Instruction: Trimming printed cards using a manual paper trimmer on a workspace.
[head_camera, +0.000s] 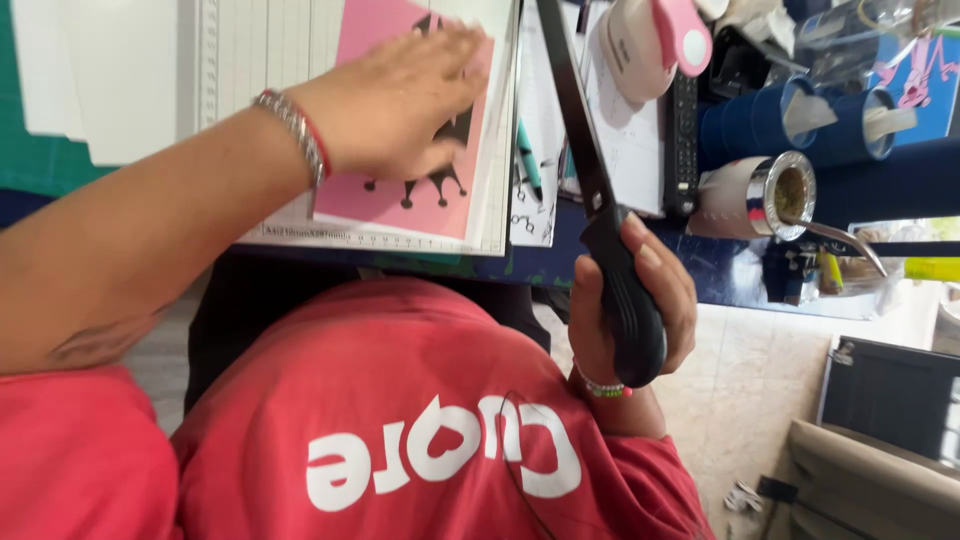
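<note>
Rest items, located relative to the hands:

- White and pink paper punch (655, 40): beyond the right hand, at the far edge of the view.
- Dark blue rolls (790, 120): to the right of the punch, lying on their sides with open ends facing the viewer.
- Cup with a metal rim and a metal straw (765, 195): to the right of the right hand, just in front of the blue rolls.
- Green cutting mat (35, 150): to the left of the left hand, partly under white sheets (95, 70).
- Teal pen (528, 160): between the two hands, on printed paper.
- Blue desk (730, 270): carries all of the above.
- Tiled floor (760, 400): below the right hand.
</note>
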